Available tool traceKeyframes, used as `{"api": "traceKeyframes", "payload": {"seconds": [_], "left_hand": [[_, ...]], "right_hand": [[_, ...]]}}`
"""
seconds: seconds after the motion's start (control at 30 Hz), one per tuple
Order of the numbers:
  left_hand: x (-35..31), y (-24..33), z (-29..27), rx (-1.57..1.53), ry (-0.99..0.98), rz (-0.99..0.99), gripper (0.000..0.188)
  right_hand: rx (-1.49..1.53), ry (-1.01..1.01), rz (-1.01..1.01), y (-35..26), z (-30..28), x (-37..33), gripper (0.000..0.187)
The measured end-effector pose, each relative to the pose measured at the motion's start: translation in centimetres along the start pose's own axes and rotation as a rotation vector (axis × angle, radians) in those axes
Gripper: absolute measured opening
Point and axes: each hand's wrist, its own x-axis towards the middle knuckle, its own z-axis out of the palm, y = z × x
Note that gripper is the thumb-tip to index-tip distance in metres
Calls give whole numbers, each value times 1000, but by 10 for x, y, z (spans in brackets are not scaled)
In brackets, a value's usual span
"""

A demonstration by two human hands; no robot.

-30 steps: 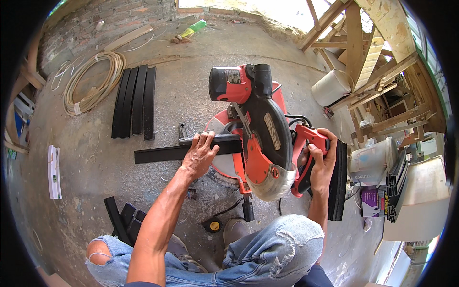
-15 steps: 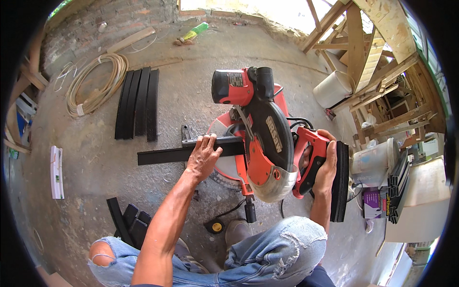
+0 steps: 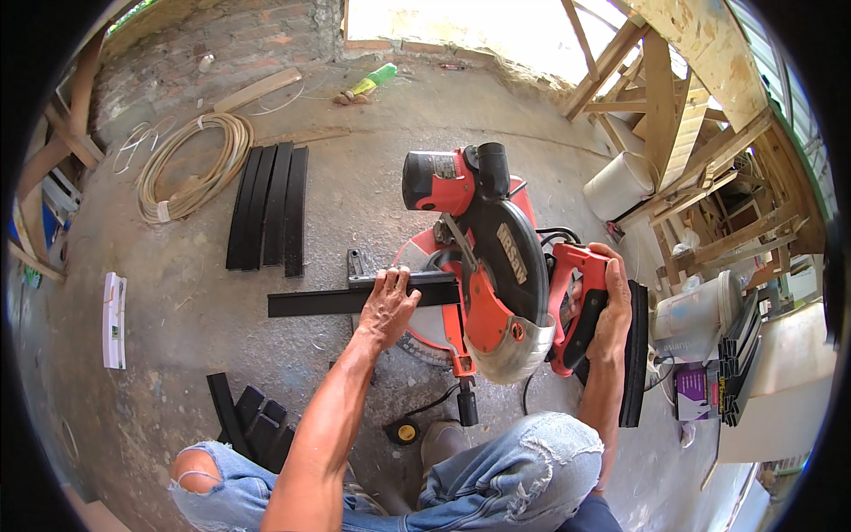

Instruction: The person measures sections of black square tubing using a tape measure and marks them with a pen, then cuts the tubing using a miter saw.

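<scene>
A red and black miter saw [image 3: 507,253] stands on the floor in front of me, its head over the round base. My left hand [image 3: 388,309] presses a long black strip [image 3: 306,304] against the saw's fence, fingers curled over the fence edge. The strip reaches from left of the base to beside the blade guard, where its right end is hidden. My right hand [image 3: 612,310] is wrapped round the saw's red and black handle [image 3: 581,259]. Whether a finger presses the trigger cannot be seen.
Several black strips [image 3: 266,208] lie beside a coiled hose [image 3: 146,177] at the far left. Shorter black pieces [image 3: 253,417] and a tape measure [image 3: 406,433] are near my feet. More black lengths [image 3: 636,355] lie right of the handle, near a white bucket [image 3: 696,310]. Timber framing [image 3: 660,80] stands far right.
The whole view has shifted slightly, so the scene sits a little lower and more to the right. Both hands keep their places on the strip and the handle.
</scene>
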Motion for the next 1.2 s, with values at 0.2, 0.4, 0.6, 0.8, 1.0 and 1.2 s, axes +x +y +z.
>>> {"api": "traceKeyframes", "payload": {"seconds": [0.2, 0.4, 0.6, 0.8, 1.0, 1.2], "left_hand": [[-3, 0, 1, -80, -20, -26, 33], [0, 0, 3, -69, 33, -1, 27], [-1, -1, 3, -76, 29, 4, 26], [1, -1, 2, -95, -11, 0, 29], [-3, -3, 2, -81, 12, 10, 29], [0, 0, 6, -54, 30, 30, 28]], "right_hand": [[-53, 27, -8, -3, 3, 3, 48], [-21, 27, -19, -1, -1, 4, 50], [1, 27, -30, -1, -1, 5, 46], [16, 11, -33, -1, -3, 5, 47], [-11, -16, -44, 0, 1, 4, 48], [-60, -5, -64, -1, -2, 4, 51]]}}
